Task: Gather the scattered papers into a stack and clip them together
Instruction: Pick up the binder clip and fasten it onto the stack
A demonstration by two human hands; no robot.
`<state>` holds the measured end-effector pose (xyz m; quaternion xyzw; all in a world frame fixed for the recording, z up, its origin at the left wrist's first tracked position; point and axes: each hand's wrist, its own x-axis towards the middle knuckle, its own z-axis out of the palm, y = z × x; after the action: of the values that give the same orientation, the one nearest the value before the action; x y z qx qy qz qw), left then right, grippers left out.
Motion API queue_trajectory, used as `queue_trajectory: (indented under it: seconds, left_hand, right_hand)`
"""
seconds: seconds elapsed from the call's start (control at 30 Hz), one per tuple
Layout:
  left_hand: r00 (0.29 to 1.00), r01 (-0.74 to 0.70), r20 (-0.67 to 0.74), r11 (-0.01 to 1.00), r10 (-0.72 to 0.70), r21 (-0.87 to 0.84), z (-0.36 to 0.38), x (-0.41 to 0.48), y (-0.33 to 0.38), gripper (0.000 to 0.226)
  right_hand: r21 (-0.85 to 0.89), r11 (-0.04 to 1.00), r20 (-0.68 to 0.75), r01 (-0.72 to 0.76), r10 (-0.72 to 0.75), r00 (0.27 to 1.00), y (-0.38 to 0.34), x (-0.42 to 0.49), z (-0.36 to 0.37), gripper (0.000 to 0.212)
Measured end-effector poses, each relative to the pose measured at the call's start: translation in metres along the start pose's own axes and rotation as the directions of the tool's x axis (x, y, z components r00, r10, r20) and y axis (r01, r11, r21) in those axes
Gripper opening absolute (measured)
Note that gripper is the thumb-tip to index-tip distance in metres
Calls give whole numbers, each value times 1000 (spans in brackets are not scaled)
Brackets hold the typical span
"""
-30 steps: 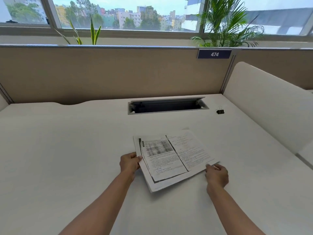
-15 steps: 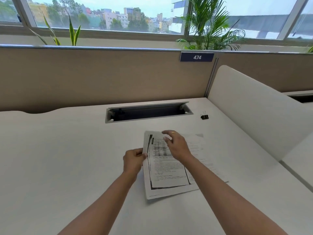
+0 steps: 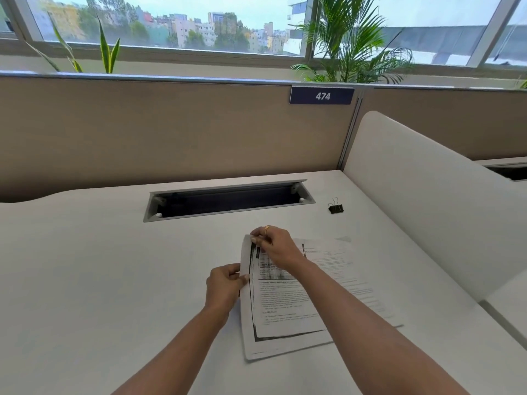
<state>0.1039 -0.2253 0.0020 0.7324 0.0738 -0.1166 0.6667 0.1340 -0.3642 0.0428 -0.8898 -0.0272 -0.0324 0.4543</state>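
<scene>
In the middle of the frame the papers (image 3: 288, 303) are lying on the white desk (image 3: 85, 280) in a loose, fanned pile, with lower sheets sticking out to the right. The left hand (image 3: 225, 289) is pinching the pile's left edge; the right hand (image 3: 273, 246) is pinching its upper left corner with curled fingers. The black binder clip (image 3: 336, 208) is sitting well apart, up and to the right, beside the cable slot (image 3: 228, 201).

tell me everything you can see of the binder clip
The binder clip is small, with a black body and two thin wire handles standing up from it. It sits on the white desk, to the right of the cable slot and short of the side divider. It clips nothing; only the desk touches it, and the left hand and right hand are on the papers.
</scene>
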Motion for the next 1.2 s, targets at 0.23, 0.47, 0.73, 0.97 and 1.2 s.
queue_trajectory:
  seconds: [0.23, 0.47, 0.73, 0.97, 1.2]
  left_hand:
    - [994, -74, -75, 996, 77, 42, 8, 40, 11, 21]
    - [978, -178, -69, 962, 196, 208, 15, 68, 9, 18]
    - [952, -271, -80, 934, 296, 235, 21, 90, 3, 21]
    - [943, -299, -78, 926, 324, 232, 23, 101, -7, 17]
    - [956, -260, -92, 952, 277, 163, 23, 104, -9, 10]
  right_hand:
    - [13, 1000, 31, -14, 14, 999, 29, 27, 10, 21]
    - [83, 994, 27, -72, 70, 997, 49, 41, 11, 21]
    - [-69, 972, -402, -223, 178, 898, 93, 76, -44, 20]
    - [-316, 850, -546, -422, 201, 813, 146, 105, -113, 40]
    - [-416, 778, -428, -471, 289, 856, 164, 123, -126, 54]
